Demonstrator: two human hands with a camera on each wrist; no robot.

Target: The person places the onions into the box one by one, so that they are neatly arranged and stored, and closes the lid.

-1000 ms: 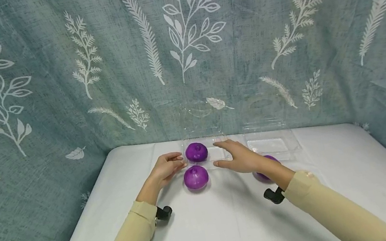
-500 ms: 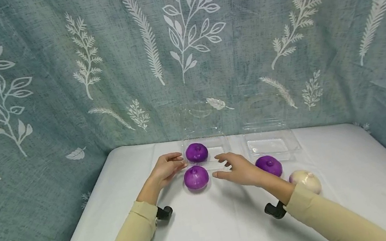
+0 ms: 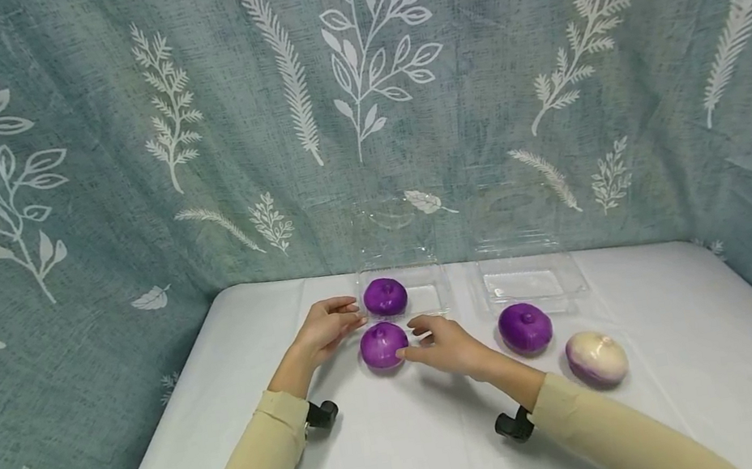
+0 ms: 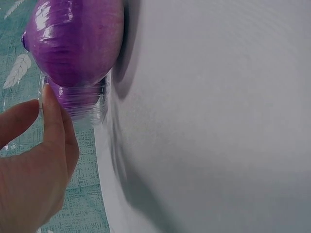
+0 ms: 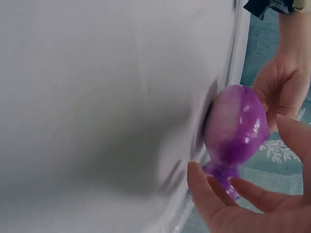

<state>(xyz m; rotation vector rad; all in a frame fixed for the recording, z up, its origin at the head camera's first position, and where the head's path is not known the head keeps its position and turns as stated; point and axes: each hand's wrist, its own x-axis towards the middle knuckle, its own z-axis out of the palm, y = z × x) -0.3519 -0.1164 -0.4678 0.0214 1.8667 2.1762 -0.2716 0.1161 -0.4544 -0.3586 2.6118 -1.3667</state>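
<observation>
A purple onion (image 3: 380,342) stands on the white table just in front of the left clear plastic container (image 3: 425,298). My right hand (image 3: 445,345) is at this onion's right side, thumb and fingers spread around it; contact cannot be told. In the right wrist view the same onion (image 5: 235,124) sits between the two hands. A second purple onion (image 3: 385,297) lies in the container's left half. My left hand (image 3: 323,331) is at that container's left edge. Its fingers (image 4: 51,114) are fairly straight in the left wrist view and appear to touch the clear wall.
Right of the left container stands another clear container (image 3: 524,283) with its lid raised. A purple onion (image 3: 525,328) and a whitish-purple onion (image 3: 597,359) sit before it, near my right forearm. A patterned curtain (image 3: 221,144) hangs behind the table (image 3: 411,458).
My right hand has moved from over the left container back toward me, to the front onion. The right-hand onions have come out from behind my arm. The left hand stays put.
</observation>
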